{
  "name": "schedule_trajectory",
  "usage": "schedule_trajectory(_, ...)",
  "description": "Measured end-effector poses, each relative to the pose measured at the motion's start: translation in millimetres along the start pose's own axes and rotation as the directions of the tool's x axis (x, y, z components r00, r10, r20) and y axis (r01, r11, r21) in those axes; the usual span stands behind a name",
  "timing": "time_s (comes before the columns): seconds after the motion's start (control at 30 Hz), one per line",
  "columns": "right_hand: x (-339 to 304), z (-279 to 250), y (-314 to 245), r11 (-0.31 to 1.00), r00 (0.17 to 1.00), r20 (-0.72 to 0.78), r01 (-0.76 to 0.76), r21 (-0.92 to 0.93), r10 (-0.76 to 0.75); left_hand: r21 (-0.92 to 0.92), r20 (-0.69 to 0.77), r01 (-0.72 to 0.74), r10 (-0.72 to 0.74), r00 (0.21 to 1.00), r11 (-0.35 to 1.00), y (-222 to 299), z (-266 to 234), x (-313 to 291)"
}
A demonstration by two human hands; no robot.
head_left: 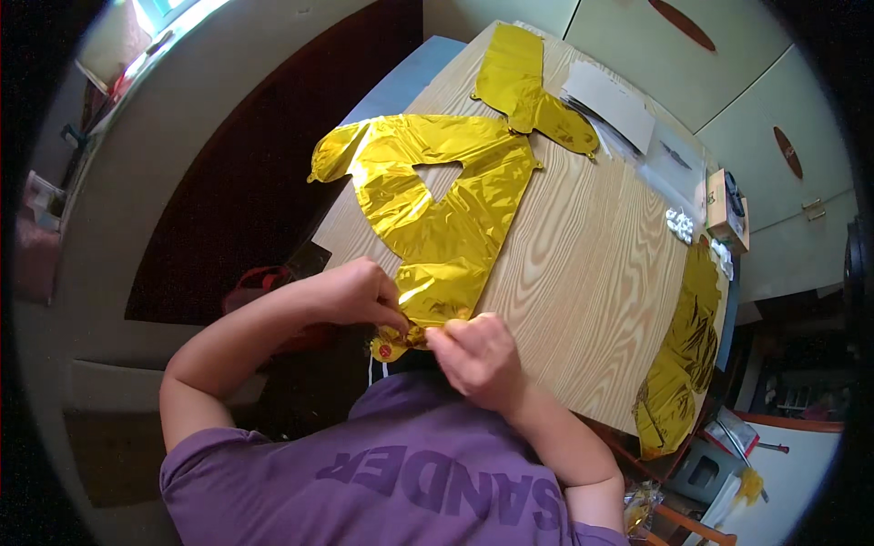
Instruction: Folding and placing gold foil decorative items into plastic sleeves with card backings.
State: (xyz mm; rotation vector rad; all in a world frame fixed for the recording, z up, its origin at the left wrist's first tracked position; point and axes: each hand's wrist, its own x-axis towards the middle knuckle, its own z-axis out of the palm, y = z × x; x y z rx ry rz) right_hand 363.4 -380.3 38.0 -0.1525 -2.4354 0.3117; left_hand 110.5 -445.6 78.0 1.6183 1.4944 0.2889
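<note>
Here, a person in a purple shirt leans over a wooden table (pixel 592 264). Both hands pinch the near end of a flat gold foil balloon (pixel 437 200) at the table's edge: left hand (pixel 360 293) and right hand (pixel 478 355) grip its small tab. More foil balloons (pixel 533 86) lie beyond.

balloon tab (pixel 393 346): mostly covered by left hand (pixel 360 291) and right hand (pixel 478 355)
small white bits (pixel 680 224): too small to identify
crumpled foil (pixel 683 355): hangs off table edge (pixel 583 400), lower part hidden
</note>
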Motion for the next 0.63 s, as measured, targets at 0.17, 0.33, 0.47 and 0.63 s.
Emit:
schedule_trajectory(0.17, -3.8, 16.4, -6.8, 0.989, 0.996, 0.091, 0.000, -0.146, 0.014, -0.112, 0.108, -0.090, 0.102, 0.989, 0.990, -13.5, -10.7, 6.9)
schedule_trajectory(0.33, -9.7, 11.1, -16.4, 0.969, 0.969, 0.135, -0.187, -0.161, 0.209, 0.027, -0.006, -0.072, 0.072, 0.997, 0.997, 3.2, -19.1, 13.1)
schedule_trajectory(0.47, -15.2, 8.8, -21.6, 0.933, 0.937, 0.104, -0.311, -0.181, 0.332, -0.056, -0.310, 0.080, -0.094, 0.946, 0.995, -2.7, -29.6, 19.2)
schedule_trajectory(0.63, -14.4, 3.3, -18.5, 0.935, 0.938, 0.116, -0.304, -0.184, 0.328, -0.306, -0.325, 0.170, -0.270, 0.906, 0.937, -15.7, -44.8, 26.9)
